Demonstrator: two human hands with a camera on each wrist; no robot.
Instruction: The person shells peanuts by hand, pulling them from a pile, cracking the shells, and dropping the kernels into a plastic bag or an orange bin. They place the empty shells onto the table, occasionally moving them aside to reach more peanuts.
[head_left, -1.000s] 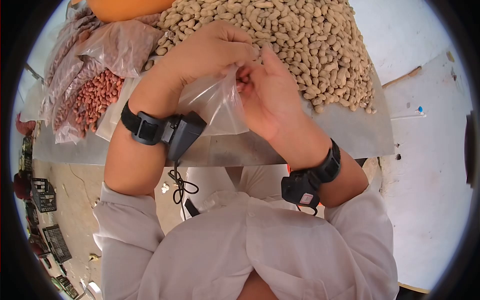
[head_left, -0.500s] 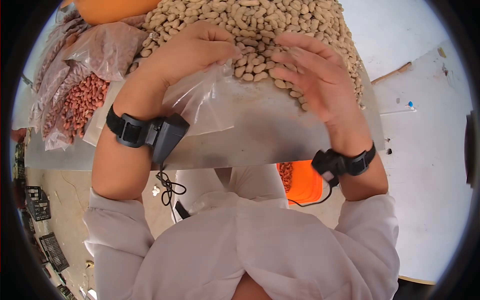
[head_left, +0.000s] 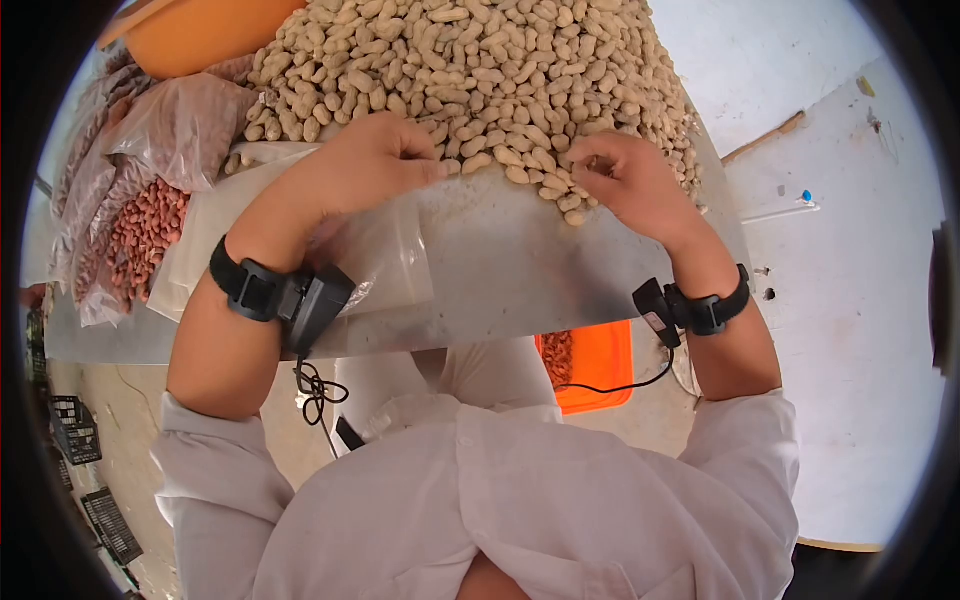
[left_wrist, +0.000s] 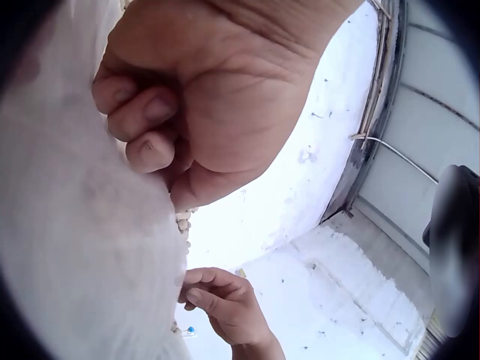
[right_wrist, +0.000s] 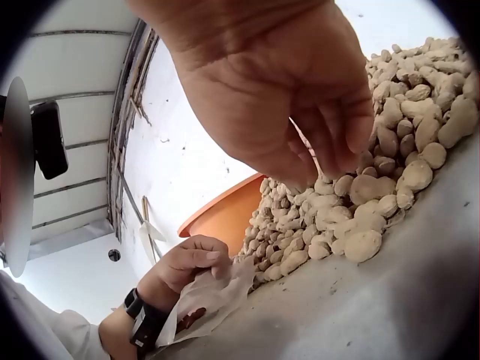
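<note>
Left hand (head_left: 370, 168) pinches clear bag (head_left: 400, 262), apart from right hand (head_left: 645, 190), curled at peanuts (head_left: 480, 75), grip unclear. Slack pinch could spill bag.

At centre left, the left hand (head_left: 377, 165) grips a clear bag (head_left: 385, 262). Right of centre, the right hand (head_left: 637, 187) curls beside the peanuts (head_left: 480, 75). The orange basin (head_left: 205, 38) sits upper left.
</note>
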